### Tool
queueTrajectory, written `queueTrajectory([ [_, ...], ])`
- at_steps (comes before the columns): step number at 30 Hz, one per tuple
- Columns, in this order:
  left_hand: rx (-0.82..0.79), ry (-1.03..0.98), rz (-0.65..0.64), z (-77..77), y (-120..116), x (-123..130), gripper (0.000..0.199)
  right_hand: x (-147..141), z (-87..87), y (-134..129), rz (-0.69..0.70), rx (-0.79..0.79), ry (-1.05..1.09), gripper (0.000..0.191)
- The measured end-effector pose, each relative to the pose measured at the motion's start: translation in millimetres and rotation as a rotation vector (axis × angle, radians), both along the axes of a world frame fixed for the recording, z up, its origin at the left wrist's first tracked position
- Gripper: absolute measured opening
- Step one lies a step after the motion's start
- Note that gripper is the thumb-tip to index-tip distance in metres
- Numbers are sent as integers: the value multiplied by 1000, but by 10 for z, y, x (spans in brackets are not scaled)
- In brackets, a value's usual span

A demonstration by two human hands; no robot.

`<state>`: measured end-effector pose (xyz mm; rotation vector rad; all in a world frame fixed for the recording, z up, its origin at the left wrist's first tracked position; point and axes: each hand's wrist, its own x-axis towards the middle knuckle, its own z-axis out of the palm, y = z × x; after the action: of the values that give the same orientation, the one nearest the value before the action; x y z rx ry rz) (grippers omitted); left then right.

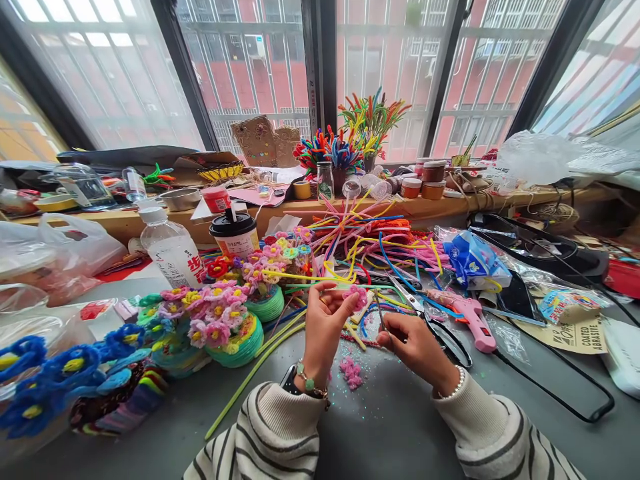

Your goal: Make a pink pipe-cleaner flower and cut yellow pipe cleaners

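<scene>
My left hand pinches a small pink fuzzy pipe-cleaner flower between thumb and fingers, over the middle of the table. Just right of it, my right hand is closed on a thin metal tool that looks like tweezers; its tip points up beside the flower, seemingly apart from it. Below the hands, a pink fuzzy piece lies among scattered glitter on the grey table. Large black-handled scissors rest beyond my right hand, partly hidden by it.
Finished pipe-cleaner flowers stand in pots at left. A water bottle and lidded cup stand behind them. Loose pipe cleaners pile up ahead. A pink glue gun and its black cord lie at right. Jars line the sill.
</scene>
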<state>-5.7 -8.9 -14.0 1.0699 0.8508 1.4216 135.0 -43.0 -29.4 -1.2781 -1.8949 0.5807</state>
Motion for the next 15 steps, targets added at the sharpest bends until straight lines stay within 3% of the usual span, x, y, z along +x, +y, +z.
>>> queueTrajectory([
  [6,13,20,-69,33,-40,7,39,1,7,-2,81,-49,-23,49],
  [15,10,63,-52,43,-15,-22,38,-7,-19,-7,-3,13,-37,45],
])
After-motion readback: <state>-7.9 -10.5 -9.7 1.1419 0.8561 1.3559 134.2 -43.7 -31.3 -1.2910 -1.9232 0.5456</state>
